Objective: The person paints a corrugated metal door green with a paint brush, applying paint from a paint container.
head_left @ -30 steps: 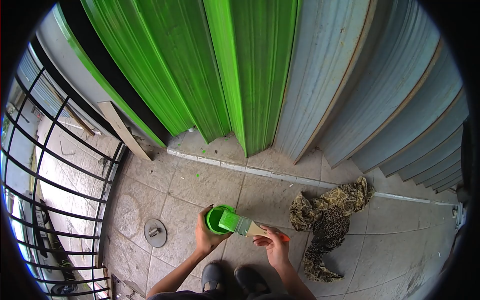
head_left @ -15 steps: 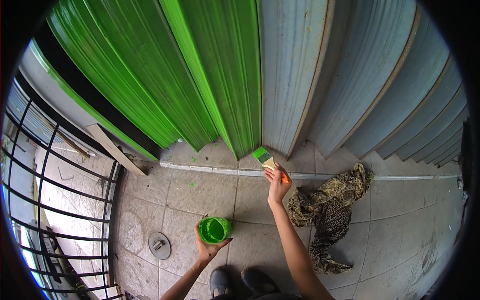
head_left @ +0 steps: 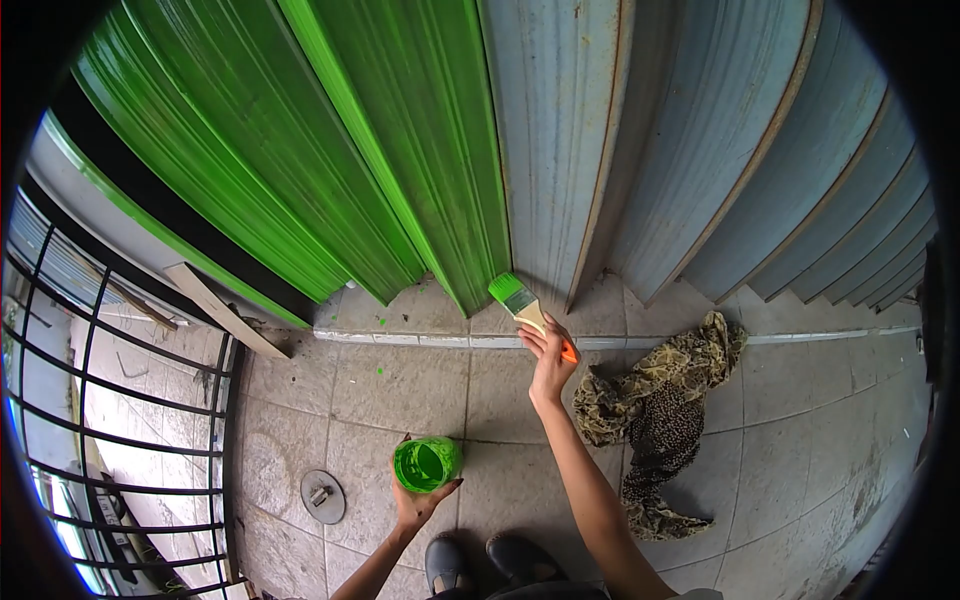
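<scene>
Right hand (head_left: 550, 362) grasps the brush (head_left: 522, 306), bristles above its fingers; left hand (head_left: 415, 497) cups the paint pot (head_left: 426, 463).

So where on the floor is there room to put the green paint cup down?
Bare tiles lie between the paint cup in the left hand and the white threshold strip, left of the right hand holding the brush. More bare tile lies right of the patterned cloth. It is crowded by the shoes, the cloth and the round floor cover.
</scene>
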Demonstrator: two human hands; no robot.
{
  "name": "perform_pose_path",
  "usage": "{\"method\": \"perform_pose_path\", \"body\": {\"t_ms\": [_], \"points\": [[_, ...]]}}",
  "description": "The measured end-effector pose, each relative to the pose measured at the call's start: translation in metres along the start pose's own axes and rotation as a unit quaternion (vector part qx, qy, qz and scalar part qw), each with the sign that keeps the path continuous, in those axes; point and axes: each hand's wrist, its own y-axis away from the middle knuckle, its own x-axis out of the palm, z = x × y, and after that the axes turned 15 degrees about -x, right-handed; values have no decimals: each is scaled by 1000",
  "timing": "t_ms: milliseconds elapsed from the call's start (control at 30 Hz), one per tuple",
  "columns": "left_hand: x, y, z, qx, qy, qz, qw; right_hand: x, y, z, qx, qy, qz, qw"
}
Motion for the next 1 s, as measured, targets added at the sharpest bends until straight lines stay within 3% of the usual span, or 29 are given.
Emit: {"method": "perform_pose_path", "body": {"t_ms": [233, 400, 733, 933, 1000], "points": [[-2, -2, 2, -24, -13, 8, 1000, -8, 2, -35, -16, 81, -5, 997], [-3, -2, 9, -31, -10, 6, 999, 15, 0, -9, 3, 4, 12, 1000], [-3, -6, 19, -32, -18, 2, 999, -7, 4, -32, -3, 70, -34, 997], [0, -4, 16, -53, 47, 27, 997, 2, -2, -28, -2, 20, -3, 1000], [-3, -4, 18, -24, -6, 16, 1000, 0, -1, -15, 2, 6, -27, 1000]]}}
